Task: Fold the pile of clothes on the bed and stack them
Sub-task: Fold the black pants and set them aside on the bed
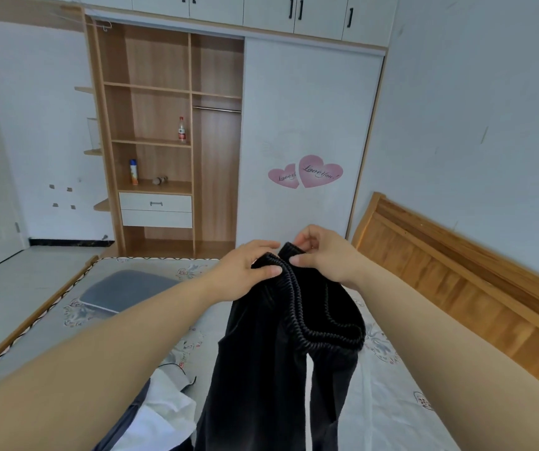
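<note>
Black trousers [281, 353] are hanging over the bed [391, 402]; your left hand [245, 268] and right hand [323, 255] are both pinching the waistband.

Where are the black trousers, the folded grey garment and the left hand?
black trousers [261, 369]: head view, on the hanging leg.
folded grey garment [128, 289]: head view, on its top face.
left hand [245, 268]: head view, on its back.

I see the black trousers [281, 353] cut off by the bottom edge, legs unseen; the clothes pile [160, 415] runs off there too; bottle [181, 129] label unreadable.
</note>
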